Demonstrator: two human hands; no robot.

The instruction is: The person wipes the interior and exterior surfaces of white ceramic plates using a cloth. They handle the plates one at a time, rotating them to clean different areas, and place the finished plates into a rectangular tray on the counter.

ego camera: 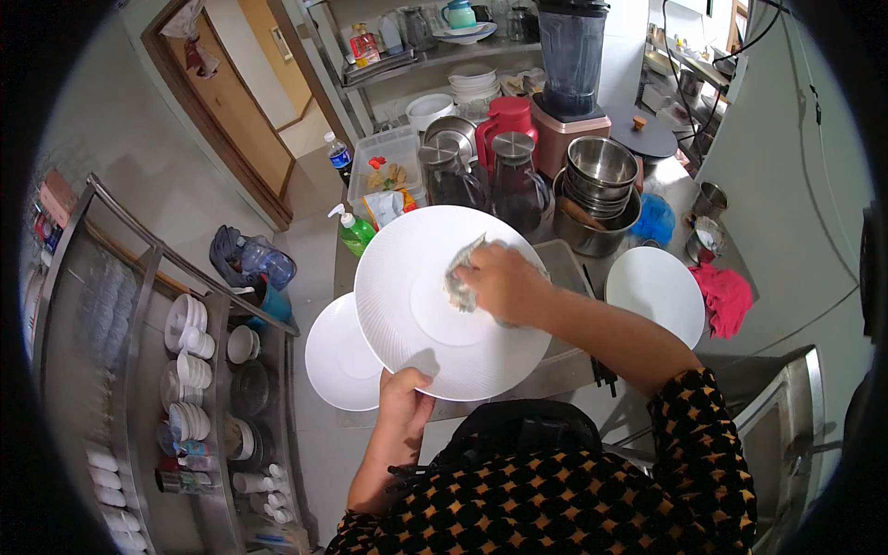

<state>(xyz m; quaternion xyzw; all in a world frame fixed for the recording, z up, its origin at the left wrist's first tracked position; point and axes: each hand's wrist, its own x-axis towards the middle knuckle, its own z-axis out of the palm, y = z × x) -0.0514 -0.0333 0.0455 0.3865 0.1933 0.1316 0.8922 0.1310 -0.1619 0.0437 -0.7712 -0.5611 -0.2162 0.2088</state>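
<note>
My left hand [404, 397] grips the near rim of a large white plate [395, 291], its thumb lying over the edge. The plate is raised in front of me, its inner face turned up. A crumpled pale cloth [460, 281] is bunched under the fingers of my right hand [506, 284], pressed on the plate right of its middle. Partly hidden below the raised plate, a second white plate [340, 357] lies at the left. Another white plate [654, 295] rests on the right side of the metal table. Beneath my right forearm shows part of a clear plastic container [565, 267].
Behind the plate stand glass pitchers [519, 184], a red jug [510, 121], stacked steel bowls [602, 170] and a blender [572, 62]. A green pump bottle [355, 232] is at the left table edge, a red cloth [725, 298] at the right. Metal shelving [149, 298] with dishes lines the left.
</note>
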